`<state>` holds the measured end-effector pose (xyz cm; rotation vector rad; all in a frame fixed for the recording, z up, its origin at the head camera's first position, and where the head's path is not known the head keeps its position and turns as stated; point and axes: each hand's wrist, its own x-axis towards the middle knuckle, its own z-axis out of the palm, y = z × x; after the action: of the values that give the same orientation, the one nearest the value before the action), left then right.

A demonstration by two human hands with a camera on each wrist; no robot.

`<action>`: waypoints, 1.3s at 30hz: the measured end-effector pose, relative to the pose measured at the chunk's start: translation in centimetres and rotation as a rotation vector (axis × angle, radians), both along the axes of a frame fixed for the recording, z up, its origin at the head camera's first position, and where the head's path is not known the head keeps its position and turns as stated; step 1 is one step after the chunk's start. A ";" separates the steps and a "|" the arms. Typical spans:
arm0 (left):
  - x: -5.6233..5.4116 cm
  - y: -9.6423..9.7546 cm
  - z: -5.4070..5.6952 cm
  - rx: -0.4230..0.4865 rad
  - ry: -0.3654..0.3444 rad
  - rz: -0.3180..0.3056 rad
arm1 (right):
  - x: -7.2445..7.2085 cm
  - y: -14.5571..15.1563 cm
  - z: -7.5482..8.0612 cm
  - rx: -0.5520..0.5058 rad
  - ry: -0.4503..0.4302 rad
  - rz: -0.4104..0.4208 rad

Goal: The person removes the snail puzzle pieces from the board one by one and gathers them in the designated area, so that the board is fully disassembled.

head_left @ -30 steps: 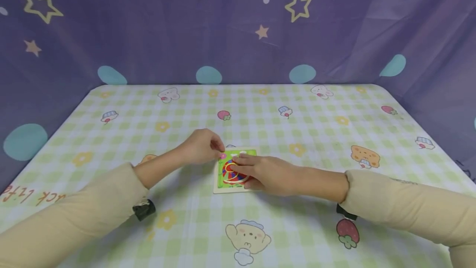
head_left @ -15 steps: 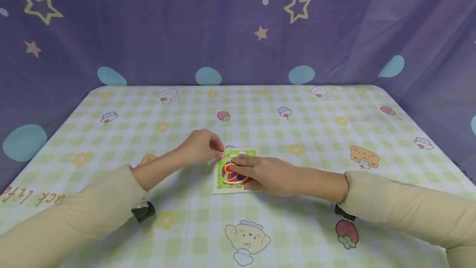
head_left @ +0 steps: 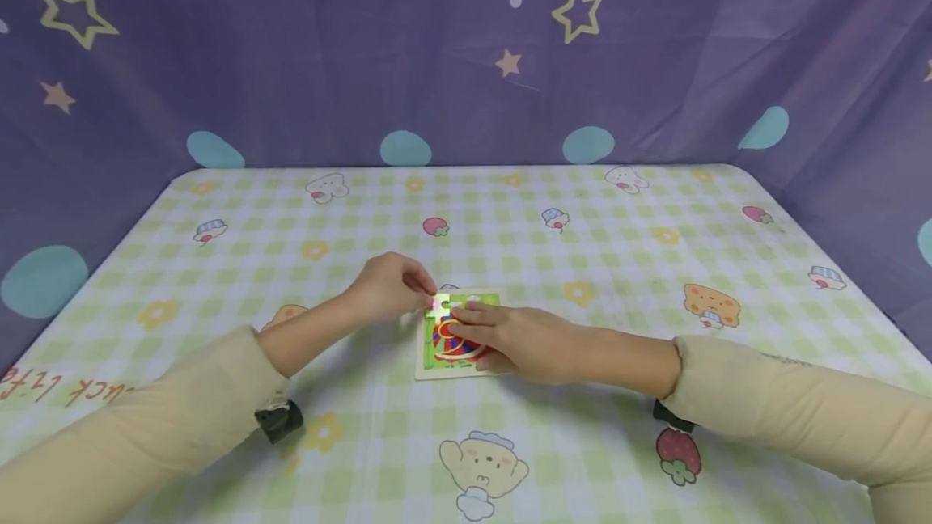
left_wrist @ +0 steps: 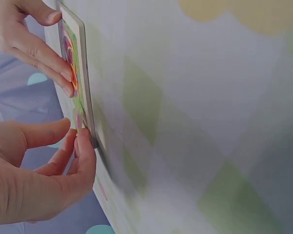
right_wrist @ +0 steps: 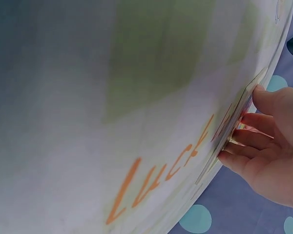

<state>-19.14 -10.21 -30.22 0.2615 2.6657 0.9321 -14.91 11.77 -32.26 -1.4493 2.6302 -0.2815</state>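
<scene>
A small square jigsaw puzzle (head_left: 435,357) with a red-and-blue spiral picture on green lies flat in a pale frame at mid-table. My left hand (head_left: 387,289) pinches the corner puzzle piece (head_left: 438,308) with the pink flower at the far left corner. That piece catches the light and looks tilted, with a small dark gap beside it. In the left wrist view, thumb and fingertips meet around its pink edge (left_wrist: 78,118). My right hand (head_left: 542,344) rests on the puzzle's right side, fingers extended over the picture, hiding that part. Its thumb touches the frame (right_wrist: 244,100) in the right wrist view.
A green-and-white checked tablecloth (head_left: 582,443) with printed cartoon figures covers the table. Behind it hangs a purple curtain (head_left: 328,63) with stars and blue spots. Dark wrist camera mounts (head_left: 279,420) sit under both cuffs.
The flower corner piece has tipped up slightly under my left fingers, turning brighter, and a dark gap shows beside it. My right hand stays in place on the puzzle.
</scene>
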 end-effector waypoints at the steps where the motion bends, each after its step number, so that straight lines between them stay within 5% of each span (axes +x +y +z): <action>1: 0.0 0.0 0.0 0.003 -0.010 0.010 | 0.0 0.0 0.0 0.000 0.000 0.000; 13: -0.4 -0.2 0.0 0.062 -0.060 0.083 | 0.0 -0.1 -0.1 0.001 0.007 -0.007; 25: -0.2 0.1 -0.2 0.231 -0.180 0.142 | 0.0 0.0 0.0 0.001 -0.013 -0.012; 32: 0.1 0.2 -0.2 0.256 -0.151 0.182 | -0.1 0.0 -0.1 0.006 -0.019 -0.009; 39: -0.9 -1.0 0.1 0.307 -0.165 0.229 | -0.1 0.1 -0.1 -0.004 -0.007 0.000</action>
<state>-20.00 -11.18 -30.13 -0.0561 2.4301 1.3730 -15.02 11.84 -32.37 -1.4466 2.6264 -0.2915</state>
